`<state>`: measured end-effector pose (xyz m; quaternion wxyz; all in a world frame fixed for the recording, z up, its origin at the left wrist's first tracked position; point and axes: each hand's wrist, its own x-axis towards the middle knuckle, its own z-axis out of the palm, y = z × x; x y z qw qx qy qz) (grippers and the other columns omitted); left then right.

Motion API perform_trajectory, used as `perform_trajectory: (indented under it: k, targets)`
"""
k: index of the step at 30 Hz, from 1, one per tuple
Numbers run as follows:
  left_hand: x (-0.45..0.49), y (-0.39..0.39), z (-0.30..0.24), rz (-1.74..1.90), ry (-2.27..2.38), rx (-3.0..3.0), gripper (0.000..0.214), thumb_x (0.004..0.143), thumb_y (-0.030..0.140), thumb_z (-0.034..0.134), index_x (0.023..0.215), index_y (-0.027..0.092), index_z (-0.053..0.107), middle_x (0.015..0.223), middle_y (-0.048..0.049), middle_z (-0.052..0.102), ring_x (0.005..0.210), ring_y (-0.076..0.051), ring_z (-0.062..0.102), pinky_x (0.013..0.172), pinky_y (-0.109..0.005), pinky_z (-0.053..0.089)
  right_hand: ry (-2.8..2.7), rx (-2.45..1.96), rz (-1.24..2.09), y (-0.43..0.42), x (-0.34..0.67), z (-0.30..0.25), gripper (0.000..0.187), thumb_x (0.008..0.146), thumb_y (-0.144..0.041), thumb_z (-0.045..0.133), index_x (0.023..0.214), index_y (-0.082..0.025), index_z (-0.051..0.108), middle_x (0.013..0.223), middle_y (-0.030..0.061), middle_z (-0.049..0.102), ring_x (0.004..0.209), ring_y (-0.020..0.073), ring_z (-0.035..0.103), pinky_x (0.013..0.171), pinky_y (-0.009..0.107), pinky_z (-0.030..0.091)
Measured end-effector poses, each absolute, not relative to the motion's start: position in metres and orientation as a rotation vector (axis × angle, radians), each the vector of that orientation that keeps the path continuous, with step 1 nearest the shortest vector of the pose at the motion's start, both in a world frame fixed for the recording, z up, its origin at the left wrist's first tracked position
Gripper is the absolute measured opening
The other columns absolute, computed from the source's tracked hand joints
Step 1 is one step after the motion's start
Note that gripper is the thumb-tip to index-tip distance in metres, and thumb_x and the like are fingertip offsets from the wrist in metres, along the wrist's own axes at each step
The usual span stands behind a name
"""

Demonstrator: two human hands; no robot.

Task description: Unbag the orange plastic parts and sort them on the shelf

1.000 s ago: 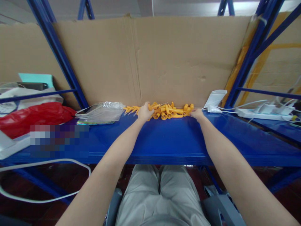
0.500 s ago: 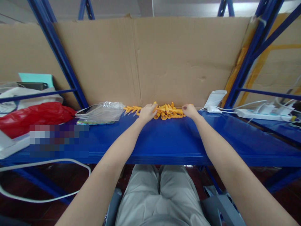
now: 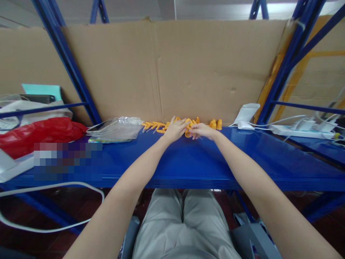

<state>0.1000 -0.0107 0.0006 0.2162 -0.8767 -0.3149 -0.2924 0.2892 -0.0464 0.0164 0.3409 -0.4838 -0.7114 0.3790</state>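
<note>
Small orange plastic pieces (image 3: 153,126), several with short metal chains, lie in a row and a heap along the cardboard at the back of the blue table. My left hand (image 3: 176,130) rests over the heap with its fingers stretched out, touching the pieces. Beside it, my right hand (image 3: 203,130) has its fingers closed at an orange piece (image 3: 187,133) with a chain hanging below; its fingers partly hide that piece. Right of this hand, a few orange pieces (image 3: 219,124) stand upright, apart from the heap.
Clear plastic bags (image 3: 115,129) lie left of the row. A red plastic bag (image 3: 45,133) sits farther left. On the right are a white packet (image 3: 245,116) and a power strip (image 3: 302,131) with cables. A cardboard panel (image 3: 202,72) closes off the back between blue posts.
My right hand has moved left from the heap's right end to its middle, exposing upright orange pieces there. My left hand has shifted slightly right and its fingers have spread.
</note>
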Motion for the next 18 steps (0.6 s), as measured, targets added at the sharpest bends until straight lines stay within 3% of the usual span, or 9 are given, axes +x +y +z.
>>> perform_trajectory:
  k: [7, 13, 18]
  targets:
    - [0.115, -0.024, -0.009, -0.897, -0.863, -2.408, 0.050, 0.090, 0.016, 0.043, 0.139, 0.017, 0.050, 0.151, -0.0150, 0.047, 0.138, -0.025, 0.046, 0.117, -0.055, 0.026, -1.576, -1.304, 1.146, -0.044, 0.293, 0.016, 0.010, 0.085, -0.023, 0.067, 0.076, -0.020, 0.064, 0.083, 0.0072, 0.074, 0.068, 0.0151, 0.067, 0.065, 0.029, 0.054]
    - [0.138, -0.039, -0.019, -0.863, -0.729, -2.495, 0.037, 0.093, 0.023, 0.044, 0.127, 0.014, 0.057, 0.128, -0.0168, 0.064, 0.122, -0.027, 0.058, 0.108, -0.048, 0.038, -1.193, -1.165, 1.289, -0.040, 0.293, 0.021, 0.015, 0.094, -0.011, 0.048, 0.089, -0.018, 0.062, 0.075, 0.0055, 0.070, 0.062, 0.0122, 0.063, 0.065, 0.025, 0.055]
    - [0.145, -0.044, -0.022, -0.820, -0.709, -2.570, 0.030, 0.093, 0.027, 0.051, 0.118, 0.014, 0.060, 0.121, -0.0164, 0.067, 0.119, -0.027, 0.060, 0.099, -0.043, 0.046, -1.183, -1.193, 1.333, -0.038, 0.293, 0.024, 0.021, 0.095, -0.013, 0.044, 0.094, -0.016, 0.064, 0.082, 0.0077, 0.072, 0.063, 0.0114, 0.062, 0.069, 0.024, 0.055]
